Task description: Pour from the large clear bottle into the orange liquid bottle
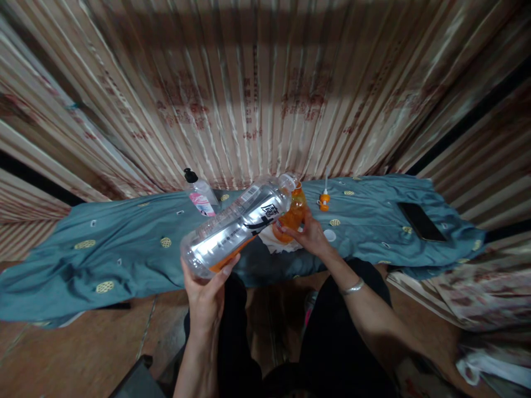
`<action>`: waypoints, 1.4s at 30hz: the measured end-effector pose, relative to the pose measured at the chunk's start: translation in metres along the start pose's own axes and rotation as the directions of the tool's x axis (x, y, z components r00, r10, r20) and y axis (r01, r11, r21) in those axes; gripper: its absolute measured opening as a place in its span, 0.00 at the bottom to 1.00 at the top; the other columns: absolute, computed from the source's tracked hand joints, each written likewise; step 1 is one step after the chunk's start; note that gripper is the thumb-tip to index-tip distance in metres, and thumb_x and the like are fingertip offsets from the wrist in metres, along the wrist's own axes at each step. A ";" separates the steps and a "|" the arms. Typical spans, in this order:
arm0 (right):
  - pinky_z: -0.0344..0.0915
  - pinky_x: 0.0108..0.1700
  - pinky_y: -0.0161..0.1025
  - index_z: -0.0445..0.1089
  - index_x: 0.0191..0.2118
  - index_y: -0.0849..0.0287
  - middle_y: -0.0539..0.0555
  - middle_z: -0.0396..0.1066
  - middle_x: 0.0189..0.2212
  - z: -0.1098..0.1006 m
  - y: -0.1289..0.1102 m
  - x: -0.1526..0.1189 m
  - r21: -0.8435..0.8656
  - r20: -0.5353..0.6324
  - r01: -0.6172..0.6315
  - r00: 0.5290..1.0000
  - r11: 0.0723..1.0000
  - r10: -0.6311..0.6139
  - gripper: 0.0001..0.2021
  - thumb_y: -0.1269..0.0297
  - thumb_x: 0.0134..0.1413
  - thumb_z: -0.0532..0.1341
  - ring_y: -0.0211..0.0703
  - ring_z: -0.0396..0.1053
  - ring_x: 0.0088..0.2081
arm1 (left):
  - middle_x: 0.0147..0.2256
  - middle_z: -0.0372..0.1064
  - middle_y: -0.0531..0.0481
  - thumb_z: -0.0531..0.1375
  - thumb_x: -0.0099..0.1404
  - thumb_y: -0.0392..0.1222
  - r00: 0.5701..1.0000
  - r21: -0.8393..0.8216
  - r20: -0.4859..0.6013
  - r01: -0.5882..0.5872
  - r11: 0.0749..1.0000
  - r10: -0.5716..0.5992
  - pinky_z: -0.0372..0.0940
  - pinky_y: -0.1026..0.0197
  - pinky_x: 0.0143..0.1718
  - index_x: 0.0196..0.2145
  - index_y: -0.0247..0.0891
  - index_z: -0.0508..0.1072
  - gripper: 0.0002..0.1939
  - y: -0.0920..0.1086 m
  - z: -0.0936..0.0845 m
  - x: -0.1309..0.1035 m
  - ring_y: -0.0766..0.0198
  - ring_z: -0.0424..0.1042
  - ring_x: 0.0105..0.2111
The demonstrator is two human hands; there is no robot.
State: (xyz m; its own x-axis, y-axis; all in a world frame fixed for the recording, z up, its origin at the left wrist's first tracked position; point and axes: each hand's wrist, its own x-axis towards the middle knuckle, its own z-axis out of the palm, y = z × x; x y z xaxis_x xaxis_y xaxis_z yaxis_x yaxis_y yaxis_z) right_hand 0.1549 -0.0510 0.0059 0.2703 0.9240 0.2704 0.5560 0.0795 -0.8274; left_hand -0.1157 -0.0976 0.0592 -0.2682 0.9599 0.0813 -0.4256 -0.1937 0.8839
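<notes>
My left hand is wrapped round the base of a large clear bottle with a silver label. The bottle tilts to the right, its neck at the mouth of a small orange bottle. My right hand holds the orange bottle from its right side. Whether liquid passes between the two is too small to tell. Under the orange bottle lies a crumpled white tissue, partly hidden. A white round cap lies just right of my right hand.
A pump bottle with a black top stands at the back left. To the right are an orange pump top and a black phone, on a teal cloth. Behind hangs a pleated curtain.
</notes>
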 end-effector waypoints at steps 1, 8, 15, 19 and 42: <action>0.78 0.52 0.54 0.64 0.65 0.58 0.63 0.82 0.51 0.000 0.000 0.000 -0.001 0.001 0.002 1.000 1.000 -0.002 0.41 0.47 0.49 0.74 0.64 0.82 0.51 | 0.59 0.74 0.43 0.82 0.42 0.42 1.000 -0.004 -0.003 0.004 1.000 -0.004 0.79 0.38 0.49 0.58 0.51 0.76 0.44 0.000 -0.001 0.000 0.47 0.80 0.50; 0.78 0.50 0.54 0.63 0.65 0.57 0.62 0.82 0.51 -0.001 0.000 0.000 -0.003 0.003 -0.002 1.000 1.000 0.002 0.41 0.47 0.49 0.74 0.64 0.82 0.50 | 0.59 0.74 0.45 0.81 0.45 0.42 1.000 0.000 0.019 0.014 1.000 -0.014 0.78 0.39 0.52 0.59 0.53 0.76 0.43 -0.002 -0.004 0.002 0.50 0.80 0.50; 0.78 0.51 0.54 0.63 0.66 0.57 0.62 0.82 0.50 -0.001 0.000 0.000 -0.005 0.004 -0.009 1.000 1.000 0.009 0.42 0.47 0.49 0.75 0.64 0.82 0.51 | 0.60 0.74 0.43 0.82 0.43 0.42 1.000 -0.013 -0.003 0.023 1.000 -0.023 0.78 0.39 0.52 0.58 0.51 0.77 0.43 -0.002 -0.001 0.001 0.51 0.80 0.49; 0.78 0.52 0.55 0.63 0.65 0.58 0.63 0.81 0.51 -0.001 -0.002 0.001 -0.027 0.016 -0.035 0.999 0.999 0.036 0.42 0.47 0.48 0.75 0.65 0.81 0.52 | 0.60 0.73 0.43 0.82 0.42 0.41 1.000 -0.008 0.004 0.010 1.000 -0.010 0.79 0.41 0.50 0.57 0.49 0.77 0.43 -0.001 -0.003 0.003 0.50 0.80 0.50; 0.78 0.51 0.55 0.63 0.65 0.57 0.62 0.82 0.50 0.002 0.000 0.000 -0.015 -0.003 -0.002 1.000 1.000 0.002 0.42 0.44 0.49 0.74 0.65 0.82 0.51 | 0.65 0.65 0.45 0.82 0.43 0.36 0.995 0.026 0.103 0.001 1.000 -0.003 0.79 0.42 0.52 0.64 0.56 0.69 0.53 -0.008 -0.020 0.004 0.47 0.77 0.56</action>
State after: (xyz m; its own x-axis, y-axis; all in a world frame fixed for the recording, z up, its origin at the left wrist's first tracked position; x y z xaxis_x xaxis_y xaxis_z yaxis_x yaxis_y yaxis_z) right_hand 0.1534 -0.0505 0.0052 0.2741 0.9230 0.2701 0.5675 0.0716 -0.8203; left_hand -0.1302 -0.0960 0.0432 -0.1759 0.9764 0.1256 -0.4033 -0.1879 0.8956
